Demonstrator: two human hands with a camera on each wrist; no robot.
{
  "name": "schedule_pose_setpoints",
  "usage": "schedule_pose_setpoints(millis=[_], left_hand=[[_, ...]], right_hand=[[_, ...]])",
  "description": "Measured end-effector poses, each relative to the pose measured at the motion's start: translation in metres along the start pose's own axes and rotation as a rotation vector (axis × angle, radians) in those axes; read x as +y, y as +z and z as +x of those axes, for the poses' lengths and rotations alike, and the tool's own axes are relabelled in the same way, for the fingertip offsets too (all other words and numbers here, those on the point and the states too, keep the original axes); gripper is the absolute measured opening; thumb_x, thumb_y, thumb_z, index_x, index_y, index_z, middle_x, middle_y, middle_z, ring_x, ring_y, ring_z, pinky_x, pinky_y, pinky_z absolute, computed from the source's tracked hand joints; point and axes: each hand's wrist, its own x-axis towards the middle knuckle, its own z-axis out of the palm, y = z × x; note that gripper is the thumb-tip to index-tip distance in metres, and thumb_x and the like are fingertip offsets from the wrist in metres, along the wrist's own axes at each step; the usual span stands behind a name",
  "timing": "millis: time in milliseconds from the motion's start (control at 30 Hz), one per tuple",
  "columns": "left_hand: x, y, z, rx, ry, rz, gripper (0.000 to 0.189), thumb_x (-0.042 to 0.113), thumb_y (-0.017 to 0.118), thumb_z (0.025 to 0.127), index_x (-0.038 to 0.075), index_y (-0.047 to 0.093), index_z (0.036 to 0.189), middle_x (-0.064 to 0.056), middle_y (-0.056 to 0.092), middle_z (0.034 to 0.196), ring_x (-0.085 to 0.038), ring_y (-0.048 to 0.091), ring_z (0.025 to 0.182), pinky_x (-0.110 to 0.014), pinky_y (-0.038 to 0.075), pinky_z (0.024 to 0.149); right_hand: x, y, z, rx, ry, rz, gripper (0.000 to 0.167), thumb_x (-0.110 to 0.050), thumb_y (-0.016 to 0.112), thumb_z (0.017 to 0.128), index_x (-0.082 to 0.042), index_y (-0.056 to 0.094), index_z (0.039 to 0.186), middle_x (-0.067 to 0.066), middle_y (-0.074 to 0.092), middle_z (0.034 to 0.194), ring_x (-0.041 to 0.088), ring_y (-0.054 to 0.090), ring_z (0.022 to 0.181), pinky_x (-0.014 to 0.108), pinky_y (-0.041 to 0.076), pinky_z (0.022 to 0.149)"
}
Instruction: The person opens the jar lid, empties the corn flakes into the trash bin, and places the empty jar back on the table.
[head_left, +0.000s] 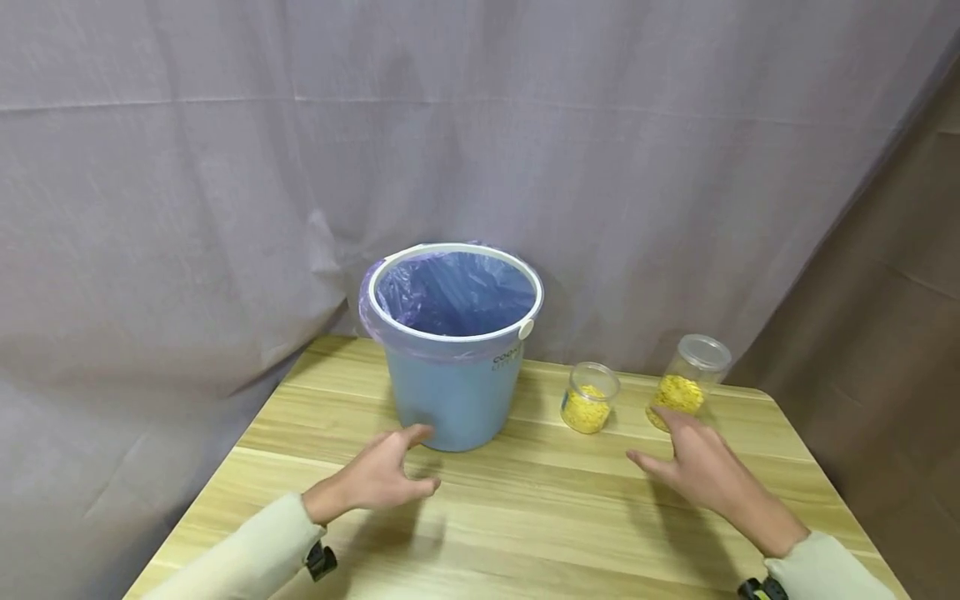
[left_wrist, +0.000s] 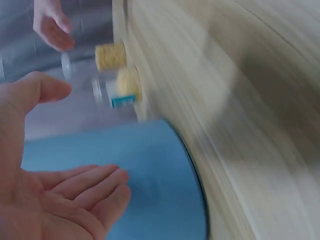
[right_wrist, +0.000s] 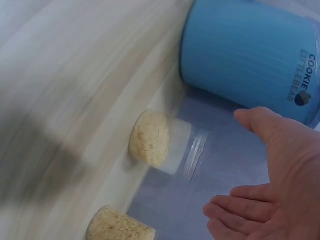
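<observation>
My left hand hovers in front of the blue bucket, thumb spread from the fingers and the palm bare in the left wrist view. My right hand reaches toward a tall clear jar, its fingers overlapping the jar's lower part in the head view. That jar holds yellow flakes under a clear lid. Between it and the bucket stands a shorter clear jar, part filled with similar flakes; a blue-green label shows on its side. Neither hand holds anything.
The bucket has a white rim and a thin purple liner folded over it. Everything stands on a light wood table. A grey curtain hangs close behind, with a brownish one at the right.
</observation>
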Motion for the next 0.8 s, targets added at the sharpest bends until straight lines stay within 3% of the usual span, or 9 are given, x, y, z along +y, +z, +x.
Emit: schedule_pose_setpoints(millis=[100, 233, 367, 567, 800], left_hand=[[0.012, 0.009, 0.011, -0.022, -0.014, -0.051, 0.079, 0.032, 0.082, 0.084, -0.006, 0.053, 0.147, -0.024, 0.062, 0.148, -0.045, 0.073, 0.104, -0.057, 0.051, 0.115], [0.025, 0.028, 0.029, -0.028, 0.016, -0.057, 0.083, 0.034, 0.082, 0.081, -0.006, 0.053, 0.148, -0.023, 0.062, 0.148, -0.039, 0.066, 0.129, -0.054, 0.051, 0.116], [0.036, 0.05, 0.05, -0.02, 0.025, -0.06, 0.082, 0.035, 0.084, 0.079, -0.004, 0.056, 0.146, -0.021, 0.065, 0.145, -0.033, 0.063, 0.136, -0.049, 0.054, 0.114], [0.052, 0.078, 0.083, -0.001, -0.041, -0.131, 0.083, 0.036, 0.086, 0.078, 0.001, 0.057, 0.147, -0.016, 0.067, 0.145, -0.031, 0.064, 0.136, -0.044, 0.054, 0.114], [0.06, 0.109, 0.123, 0.052, -0.131, -0.236, 0.09, 0.038, 0.088, 0.079, 0.001, 0.051, 0.152, -0.016, 0.062, 0.151, -0.037, 0.06, 0.138, -0.048, 0.052, 0.115]], right_hand=[[-0.001, -0.001, 0.005, -0.028, 0.008, 0.008, 0.081, -0.038, 0.087, 0.085, 0.016, 0.058, 0.136, 0.04, 0.067, 0.127, 0.058, 0.068, 0.113, 0.065, 0.06, 0.093], [0.0, 0.0, 0.014, -0.023, -0.011, 0.008, 0.08, -0.04, 0.088, 0.083, 0.017, 0.06, 0.132, 0.038, 0.07, 0.121, 0.054, 0.072, 0.105, 0.062, 0.063, 0.087], [0.002, 0.001, 0.024, -0.022, -0.02, 0.005, 0.077, -0.041, 0.088, 0.082, 0.016, 0.063, 0.128, 0.035, 0.072, 0.117, 0.05, 0.074, 0.1, 0.06, 0.064, 0.083], [0.003, 0.003, 0.038, -0.079, 0.005, 0.0, 0.082, -0.046, 0.087, 0.083, 0.017, 0.063, 0.128, 0.034, 0.072, 0.117, 0.046, 0.074, 0.1, 0.058, 0.064, 0.082], [0.009, 0.01, 0.056, -0.106, -0.002, 0.015, 0.081, -0.044, 0.088, 0.083, 0.016, 0.063, 0.13, 0.036, 0.071, 0.122, 0.052, 0.072, 0.108, 0.062, 0.062, 0.089]])
